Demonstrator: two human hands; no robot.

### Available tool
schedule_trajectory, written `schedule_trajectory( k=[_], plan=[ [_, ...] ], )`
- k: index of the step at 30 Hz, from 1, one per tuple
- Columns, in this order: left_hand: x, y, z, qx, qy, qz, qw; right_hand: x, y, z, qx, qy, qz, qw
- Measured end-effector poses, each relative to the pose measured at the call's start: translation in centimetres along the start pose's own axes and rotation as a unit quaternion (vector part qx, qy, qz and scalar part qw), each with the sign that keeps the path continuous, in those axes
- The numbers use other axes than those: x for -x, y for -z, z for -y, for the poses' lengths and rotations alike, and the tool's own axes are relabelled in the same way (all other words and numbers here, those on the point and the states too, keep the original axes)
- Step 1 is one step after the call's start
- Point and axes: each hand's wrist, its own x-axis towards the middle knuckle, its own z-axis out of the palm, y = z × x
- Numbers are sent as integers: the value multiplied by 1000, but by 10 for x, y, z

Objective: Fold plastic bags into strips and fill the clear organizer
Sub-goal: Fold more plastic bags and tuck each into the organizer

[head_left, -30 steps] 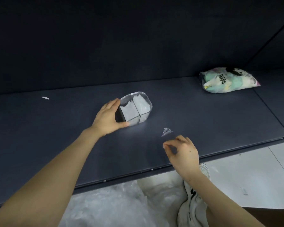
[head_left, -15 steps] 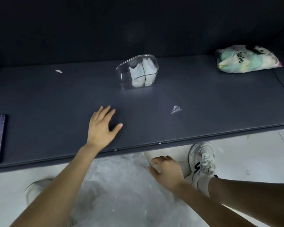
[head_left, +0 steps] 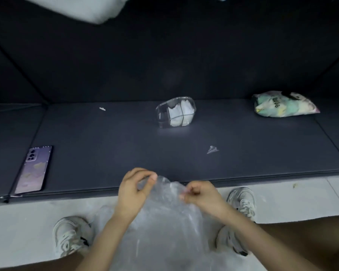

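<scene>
the scene is dim: the dark mat (head_left: 106,149) and back wall (head_left: 164,55) swallow most of the light, while the pale floor (head_left: 292,198) in front reads brighter. a soft sheen pools on the mat just beside the clear organizer (head_left: 175,112). the wide lens bows the mat's edges, and the left hand (head_left: 133,188), right hand (head_left: 202,194) and plastic bag (head_left: 164,222) are slightly blurred.

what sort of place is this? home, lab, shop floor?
Likely an indoor makeshift work spot, not a shop floor: a low dark platform backed by dark panels, above pale floor tiles. A phone and a printed packet lying on it suggest a casual setting.
</scene>
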Motion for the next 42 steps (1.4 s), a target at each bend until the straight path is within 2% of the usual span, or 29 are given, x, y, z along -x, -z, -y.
schedule_trajectory(
  k=[3, 5, 8, 10, 13, 17, 19, 22, 23, 26, 27, 29, 32, 35, 38, 40, 42],
  plan=[
    [1, 8, -40, 24, -46, 88, 995, 13, 27, 50, -124, 47, 5, 991],
    [-1, 12, -58, 35, -28, 125, 991, 21, 36, 76, -159, 60, 23, 985],
    [0, 13, -82, 149, 30, 116, 982, 30, 38, 101, -165, 85, 7, 983],
    [2, 12, -101, 220, 49, 75, 971, 34, 32, 108, -139, 126, -31, 982],
    [6, 12, -116, 251, 80, 7, 965, 40, 18, 107, -79, 168, -78, 980],
    [5, 24, -110, 248, 115, -52, 960, 50, 10, 90, -62, 143, -76, 985],
    [4, 35, -111, 264, 131, -71, 953, 54, 15, 81, -18, 119, -54, 991],
    [3, 46, -116, 287, 115, -58, 949, 58, 24, 75, 54, 103, 7, 993],
    [4, 49, -117, 286, 102, -47, 952, 58, 26, 78, 53, 112, -2, 992],
    [4, 53, -120, 269, 72, 11, 960, 57, 35, 94, -11, 161, -132, 978],
    [5, 54, -120, 255, 62, 31, 964, 57, 38, 100, -23, 180, -151, 972],
    [8, 53, -123, 229, 41, 59, 971, 57, 39, 110, 24, 220, -144, 964],
    [12, 50, -126, 211, 6, 75, 975, 54, 26, 116, 97, 231, -99, 963],
    [16, 47, -125, 195, -1, 21, 980, 50, 16, 116, 30, 217, -85, 972],
    [20, 48, -123, 214, 37, -27, 976, 49, 21, 115, -79, 194, -107, 972],
    [25, 47, -119, 223, 85, 19, 971, 50, 23, 117, -134, 188, -113, 966],
    [32, 40, -116, 186, 95, 90, 974, 50, 22, 119, -187, 179, -111, 959]
  ],
)
